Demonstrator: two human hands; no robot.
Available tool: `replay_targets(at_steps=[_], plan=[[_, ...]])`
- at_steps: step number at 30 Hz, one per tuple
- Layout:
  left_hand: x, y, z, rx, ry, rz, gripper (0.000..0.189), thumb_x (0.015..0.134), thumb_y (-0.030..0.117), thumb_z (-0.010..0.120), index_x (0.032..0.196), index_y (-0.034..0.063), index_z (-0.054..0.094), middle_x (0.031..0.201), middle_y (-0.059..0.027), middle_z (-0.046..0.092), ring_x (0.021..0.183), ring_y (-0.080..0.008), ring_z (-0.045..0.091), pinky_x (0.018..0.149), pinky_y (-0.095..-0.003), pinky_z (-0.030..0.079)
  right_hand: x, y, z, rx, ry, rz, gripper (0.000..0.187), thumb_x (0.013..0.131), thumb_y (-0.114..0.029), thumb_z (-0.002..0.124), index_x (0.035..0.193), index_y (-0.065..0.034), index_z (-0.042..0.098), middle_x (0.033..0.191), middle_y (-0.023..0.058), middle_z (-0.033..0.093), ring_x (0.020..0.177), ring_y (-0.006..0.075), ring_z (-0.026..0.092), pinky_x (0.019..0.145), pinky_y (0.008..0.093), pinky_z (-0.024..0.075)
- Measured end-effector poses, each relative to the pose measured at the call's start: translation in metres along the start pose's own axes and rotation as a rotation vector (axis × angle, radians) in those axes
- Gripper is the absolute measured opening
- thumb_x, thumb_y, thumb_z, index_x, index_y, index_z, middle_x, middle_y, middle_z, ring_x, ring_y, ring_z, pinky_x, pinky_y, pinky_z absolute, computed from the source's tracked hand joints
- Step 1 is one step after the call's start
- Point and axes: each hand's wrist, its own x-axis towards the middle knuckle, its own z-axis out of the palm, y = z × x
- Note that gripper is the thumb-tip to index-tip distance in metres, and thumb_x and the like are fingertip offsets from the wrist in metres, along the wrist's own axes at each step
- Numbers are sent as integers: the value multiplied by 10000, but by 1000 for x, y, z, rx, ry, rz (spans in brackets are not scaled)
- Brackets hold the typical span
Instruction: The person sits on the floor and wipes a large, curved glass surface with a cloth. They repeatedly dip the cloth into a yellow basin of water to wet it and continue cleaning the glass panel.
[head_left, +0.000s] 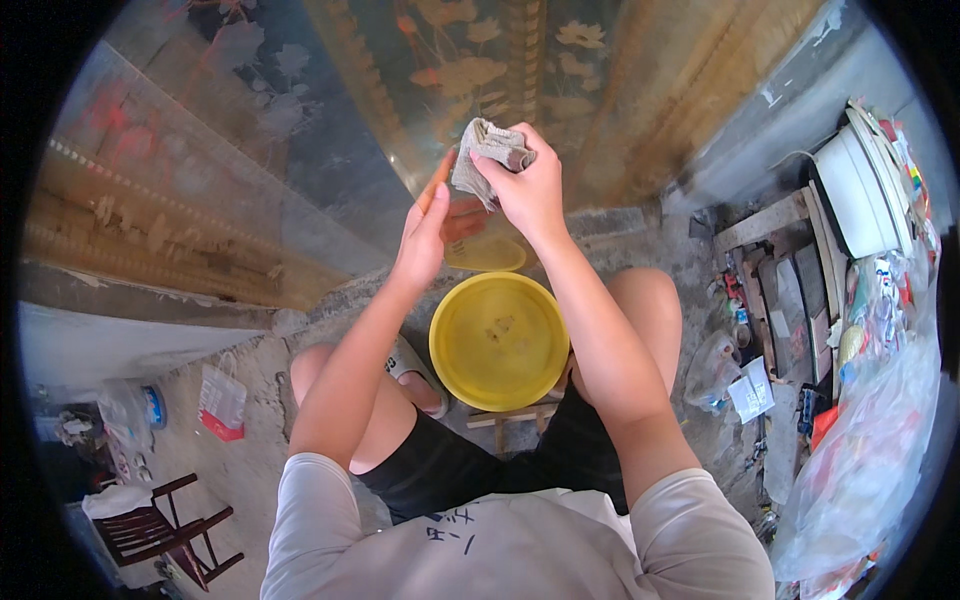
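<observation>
My right hand (536, 184) is closed around a folded grey-beige cloth (484, 154), held up in front of a glossy glass panel (360, 135) printed with flowers. Beside the cloth, my left hand (426, 236) is held with its fingers extended near the panel and the thumb apart; nothing is in it. The panel's surface mirrors the hand. Below, a round yellow plastic basin (499, 341) rests between my legs, with shallow liquid and a few dark specks at its bottom. Its reflection shows low on the glass.
At right, a white lidded container (859, 191) stands by a wooden rack (787, 300) and a large clear plastic bag (862, 465). A red-and-white bag (223, 397) lies on the concrete floor at left, above a dark wooden chair (161, 529). A small wooden stool (517, 420) shows behind the basin.
</observation>
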Motion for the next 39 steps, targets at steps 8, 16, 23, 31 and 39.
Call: replay_targets(at_steps=[8, 16, 23, 31, 39], plan=[[-5, 23, -8, 94, 89, -46, 688, 1130, 592, 258, 1692, 198, 221, 1237, -239, 717, 1070, -344, 749, 929, -433, 605, -1, 3, -8, -175, -83, 0, 234, 793, -74, 822, 955, -19, 663, 838, 127, 721, 758, 204, 690, 729, 340, 540], [-10, 35, -9, 180, 81, -13, 637, 1148, 379, 438, 1704, 244, 157, 1402, -223, 654, 1059, -317, 757, 862, -379, 626, 15, 3, -31, -495, 32, -228, 315, 763, 10, 766, 1060, -75, 707, 998, 150, 694, 949, 392, 700, 798, 439, 556], [-11, 35, -4, 184, -31, 11, 681, 1142, 232, 478, 1711, 263, 107, 1462, -196, 615, 1057, -292, 757, 860, -362, 631, 5, -2, -14, -428, 27, -332, 380, 745, 22, 774, 1103, -94, 724, 1042, 152, 695, 950, 403, 705, 814, 453, 574], [-6, 22, -11, 8, 31, 112, 561, 1178, 341, 333, 1709, 243, 184, 1536, -90, 491, 1278, -225, 606, 1013, -380, 550, -35, -27, 23, -329, -178, -348, 414, 721, 30, 758, 1117, -77, 700, 1061, 151, 678, 945, 409, 701, 809, 463, 581], [-18, 38, -12, 44, -59, -75, 758, 1097, 664, 299, 1714, 266, 113, 1603, -202, 464, 1296, -347, 625, 1081, -469, 514, -6, -13, -2, -420, -65, -433, 403, 719, 7, 781, 1110, -73, 717, 1061, 136, 684, 949, 394, 704, 799, 443, 581]])
